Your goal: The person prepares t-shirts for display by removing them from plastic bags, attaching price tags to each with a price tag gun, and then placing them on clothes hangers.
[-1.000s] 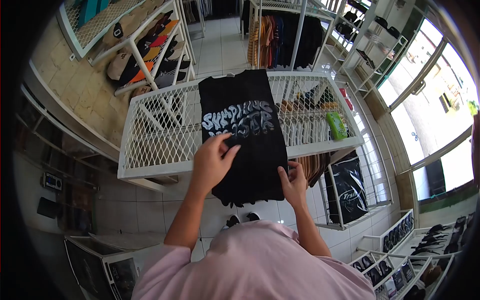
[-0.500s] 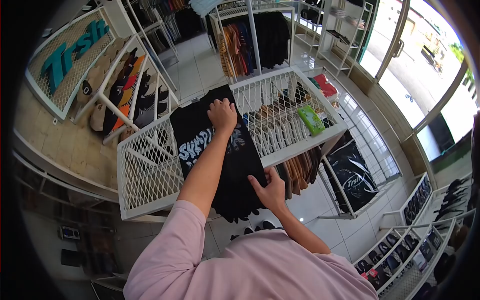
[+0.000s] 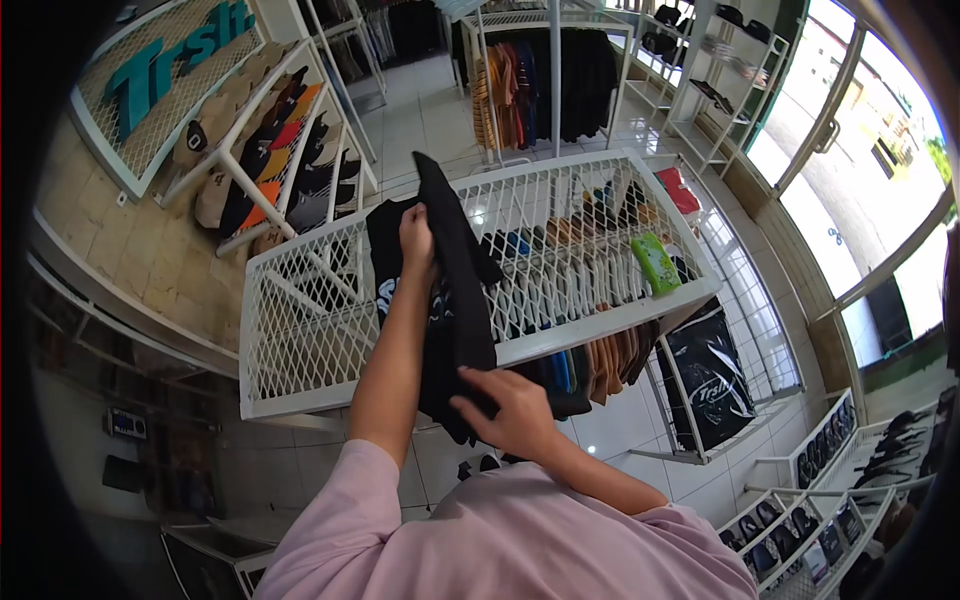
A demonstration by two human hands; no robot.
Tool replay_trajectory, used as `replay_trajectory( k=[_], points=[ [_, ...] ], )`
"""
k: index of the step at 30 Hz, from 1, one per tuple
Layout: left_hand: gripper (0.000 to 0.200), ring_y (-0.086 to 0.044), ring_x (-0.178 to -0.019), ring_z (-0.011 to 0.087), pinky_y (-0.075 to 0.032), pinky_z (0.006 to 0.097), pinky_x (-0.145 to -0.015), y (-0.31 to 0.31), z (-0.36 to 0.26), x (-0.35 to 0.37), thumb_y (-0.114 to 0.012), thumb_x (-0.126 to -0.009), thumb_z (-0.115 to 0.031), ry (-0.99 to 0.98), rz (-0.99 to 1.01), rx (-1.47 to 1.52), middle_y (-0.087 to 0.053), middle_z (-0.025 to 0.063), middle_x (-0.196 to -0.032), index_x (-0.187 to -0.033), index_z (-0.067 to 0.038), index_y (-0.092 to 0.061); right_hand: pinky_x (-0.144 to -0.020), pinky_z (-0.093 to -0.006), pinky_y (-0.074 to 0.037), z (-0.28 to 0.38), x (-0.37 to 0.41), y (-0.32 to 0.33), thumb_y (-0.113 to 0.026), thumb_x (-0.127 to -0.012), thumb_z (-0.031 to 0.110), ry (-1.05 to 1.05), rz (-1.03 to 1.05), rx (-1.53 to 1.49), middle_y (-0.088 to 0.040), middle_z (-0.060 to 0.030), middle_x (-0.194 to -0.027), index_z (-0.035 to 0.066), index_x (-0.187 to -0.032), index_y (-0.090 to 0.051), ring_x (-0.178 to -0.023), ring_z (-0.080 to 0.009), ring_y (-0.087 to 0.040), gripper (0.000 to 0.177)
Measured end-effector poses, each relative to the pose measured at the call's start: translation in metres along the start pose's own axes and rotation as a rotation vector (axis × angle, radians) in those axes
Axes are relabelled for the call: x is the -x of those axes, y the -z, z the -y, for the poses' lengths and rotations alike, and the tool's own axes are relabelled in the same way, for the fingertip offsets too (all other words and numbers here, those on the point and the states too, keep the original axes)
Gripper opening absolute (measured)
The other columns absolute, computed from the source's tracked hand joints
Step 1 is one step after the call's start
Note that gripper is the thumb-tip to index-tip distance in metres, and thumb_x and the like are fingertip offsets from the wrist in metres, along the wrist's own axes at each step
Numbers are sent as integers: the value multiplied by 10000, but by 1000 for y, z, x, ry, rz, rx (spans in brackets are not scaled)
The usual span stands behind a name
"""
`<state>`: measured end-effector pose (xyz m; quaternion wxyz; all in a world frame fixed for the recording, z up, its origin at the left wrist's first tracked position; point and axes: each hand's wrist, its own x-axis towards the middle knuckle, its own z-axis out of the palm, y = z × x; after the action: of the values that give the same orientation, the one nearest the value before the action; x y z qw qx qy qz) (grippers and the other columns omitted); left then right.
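Lettering [image 3: 150,85] in teal, on a white mesh panel [image 3: 130,150] at far left. Caps [image 3: 235,190] stand in rows on a sloping white rack [image 3: 232,150] just right of the panel. White mesh-topped table [image 3: 285,362], centre, crosses the view. Black shirt [image 3: 470,310] lies across this table, left of its middle, with its lower end hanging past the near edge; pale print shows on the left part, and a long strip of the right part is raised and turned inward over the print. Left hand [image 3: 417,240] is closed on the cloth near the far end of the shirt. Right hand [image 3: 515,410] is partly open at the near end, thumb apart from the extended fingers, at the edge of the raised strip; whether it pinches the cloth cannot be told. Hanging garments [image 3: 605,365] show beneath the table, to the right of this hand. Green packet [image 3: 655,264] rests on the mesh near the table's right end. Black bag [image 3: 708,385] with white lettering stands in a white wire frame [image 3: 768,350] beside the table. Footwear [image 3: 790,525] fills white racks at lower right. Glass door [image 3: 815,130] occupies the upper right.
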<state>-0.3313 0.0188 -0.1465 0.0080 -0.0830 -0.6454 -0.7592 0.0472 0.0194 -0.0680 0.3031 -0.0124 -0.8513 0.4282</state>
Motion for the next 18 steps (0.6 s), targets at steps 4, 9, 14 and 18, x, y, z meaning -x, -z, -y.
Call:
replay_trajectory(
  k=[4, 9, 14, 18],
  points=[
    [406, -720, -1090, 240, -579, 360, -994, 59, 4, 3, -502, -1137, -310, 274, 221, 403, -718, 123, -1232, -1371, -7, -639, -683, -364, -602, -2, -52, 2, -810, -933, 245, -92, 327, -143, -791, -156, -941, 40, -1109, -804, -753, -253, -769, 270],
    [410, -722, -1130, 243, -583, 363, -1018, 48, -3, 19, -499, -1132, -302, 341, 184, 604, -714, 116, -1288, -1422, -37, -615, -739, -425, -578, -95, -177, -24, -695, -985, 208, -80, -112, 21, -763, -190, -937, 22, -1029, -773, -823, -353, -745, 206],
    [396, -721, -1111, 230, -585, 342, -990, 45, -4, 21, -508, -1124, -278, 292, 172, 593, -714, 108, -1264, -1418, -35, -616, -917, -499, -548, -188, -260, -60, -670, -983, 232, 26, -77, 202, -740, -238, -1063, 50, -1090, -765, -1019, -426, -696, 232],
    [389, -702, -1139, 205, -555, 306, -1007, 44, -1, 20, -500, -1127, -262, 298, 141, 567, -706, 111, -1280, -1404, -17, -621, -957, -506, -532, -215, -295, -80, -678, -976, 247, 81, 40, 368, -732, -257, -1082, 64, -1102, -770, -1066, -432, -672, 240]
  ],
)
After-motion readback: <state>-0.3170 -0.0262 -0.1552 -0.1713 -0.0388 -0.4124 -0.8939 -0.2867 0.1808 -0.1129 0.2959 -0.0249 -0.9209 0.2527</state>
